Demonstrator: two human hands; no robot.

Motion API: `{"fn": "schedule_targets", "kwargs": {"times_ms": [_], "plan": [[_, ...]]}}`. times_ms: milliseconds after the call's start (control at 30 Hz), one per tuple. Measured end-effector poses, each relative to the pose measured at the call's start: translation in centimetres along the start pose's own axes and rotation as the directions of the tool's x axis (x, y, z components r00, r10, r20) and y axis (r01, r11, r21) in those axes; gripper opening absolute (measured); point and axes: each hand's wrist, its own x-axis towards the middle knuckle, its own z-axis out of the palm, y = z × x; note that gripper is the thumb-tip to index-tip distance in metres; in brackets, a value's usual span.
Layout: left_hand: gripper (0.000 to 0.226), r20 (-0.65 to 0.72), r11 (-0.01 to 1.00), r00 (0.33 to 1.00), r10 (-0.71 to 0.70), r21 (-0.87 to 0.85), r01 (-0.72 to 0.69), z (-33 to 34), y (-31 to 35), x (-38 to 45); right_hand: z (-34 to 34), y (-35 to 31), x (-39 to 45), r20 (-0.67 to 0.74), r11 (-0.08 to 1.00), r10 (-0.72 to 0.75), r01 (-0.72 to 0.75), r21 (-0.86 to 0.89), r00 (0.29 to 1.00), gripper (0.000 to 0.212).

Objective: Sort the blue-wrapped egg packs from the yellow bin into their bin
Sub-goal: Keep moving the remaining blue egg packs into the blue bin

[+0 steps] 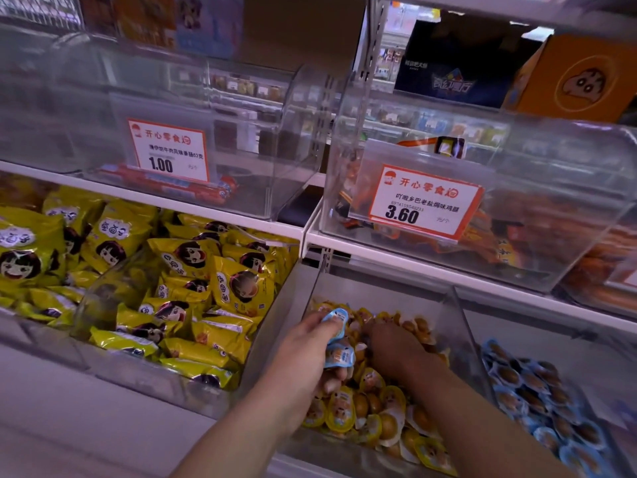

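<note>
Holding two blue-wrapped egg packs (339, 334) over the yellow bin (379, 401), the left hand (310, 343) grips them undelivered — the right hand (393, 350) digs among yellow packs, grasp unclear — their blue bin (537, 398) waits rightward.

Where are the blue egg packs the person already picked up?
In the left hand, which holds the blue egg packs over the yellow egg bin, low in the head view.
</note>
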Motion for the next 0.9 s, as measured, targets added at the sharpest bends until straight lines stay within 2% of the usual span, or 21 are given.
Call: {"fn": "schedule_targets", "kwargs": {"times_ms": [100,167,233,267,300,333,367,400,433,500,567,633,667,733,767,800,833,900], "plan": [[0.009,0.001,1.000,1.000,0.000,-0.012,0.000,0.1,0.2,0.0,-0.2,0.1,-0.4,-0.099,0.988,0.062,-0.047,0.147,0.993,0.014],[0.011,-0.004,1.000,1.000,0.011,-0.019,-0.011,0.1,0.2,0.2,-1.2,0.3,-0.7,-0.146,0.959,0.075,-0.031,0.281,0.986,0.031],[0.011,-0.033,1.000,0.999,0.025,-0.010,-0.025,0.3,0.0,0.4,-3.3,0.0,-1.7,-0.219,0.844,0.146,-0.006,0.536,0.965,0.030],[0.011,-0.055,0.999,0.998,0.032,-0.003,-0.032,0.5,0.0,0.5,-4.2,-0.2,-2.4,-0.236,0.709,0.198,0.027,0.705,0.951,0.023],[0.011,-0.076,0.999,0.996,0.041,0.001,-0.041,0.7,-0.1,0.6,-5.0,-0.4,-3.2,-0.194,0.477,0.252,0.053,0.877,0.948,0.013],[0.011,-0.093,0.999,0.994,0.049,0.003,-0.049,0.9,-0.2,0.5,-5.6,-0.7,-4.3,-0.092,0.188,0.239,0.046,0.981,0.967,0.008],[0.012,-0.106,0.998,0.993,0.056,0.004,-0.056,1.2,-0.2,0.5,-6.2,-0.9,-5.7,-0.010,-0.068,0.176,0.022,0.997,0.984,0.015],[0.012,-0.113,0.998,0.991,0.065,0.005,-0.065,1.5,-0.3,0.3,-6.6,-0.9,-7.0,0.026,-0.236,0.107,0.000,0.972,0.994,0.023],[0.014,-0.113,0.997,0.990,0.081,0.010,-0.081,1.8,-0.3,0.1,-6.7,-0.7,-8.3,0.029,-0.345,0.056,-0.008,0.939,0.998,0.029],[0.022,-0.103,0.986,0.982,0.158,0.076,-0.151,2.8,-0.5,-0.5,-6.6,-0.2,-10.8,0.010,-0.473,0.005,-0.007,0.881,1.000,0.037],[0.029,-0.085,0.915,0.942,0.324,0.283,-0.289,3.8,-1.2,-1.1,-6.1,0.2,-12.5,0.015,-0.536,0.010,-0.007,0.844,1.000,0.039],[0.035,0.030,0.755,0.877,0.480,0.494,-0.431,4.7,-1.9,-1.9,-5.2,0.3,-13.6,0.016,-0.504,0.056,0.014,0.863,0.998,0.034],[0.037,0.085,0.690,0.851,0.518,0.547,-0.474,5.1,-2.2,-2.2,-4.9,0.3,-13.9,0.003,-0.420,0.116,0.047,0.906,0.993,0.030],[0.039,0.147,0.622,0.834,0.531,0.602,-0.502,5.8,-2.8,-2.1,-4.9,0.2,-14.4,-0.072,-0.122,0.267,0.108,0.987,0.961,0.028],[0.039,0.162,0.604,0.834,0.527,0.619,-0.502,6.0,-3.1,-2.1,-4.9,0.3,-14.4,-0.104,-0.028,0.306,0.118,0.993,0.946,0.028],[0.039,0.170,0.594,0.836,0.522,0.631,-0.499,6.2,-3.3,-2.0,-5.0,0.4,-14.4,-0.098,-0.026,0.324,0.113,0.993,0.941,0.027],[0.039,0.179,0.586,0.832,0.525,0.633,-0.505,6.5,-3.5,-2.0,-5.1,0.4,-14.5,-0.058,-0.090,0.324,0.091,0.992,0.944,0.024],[0.040,0.212,0.526,0.787,0.579,0.640,-0.560,7.1,-3.7,-2.3,-5.2,0.6,-14.8,0.064,-0.304,0.278,0.025,0.952,0.958,0.018]]}}
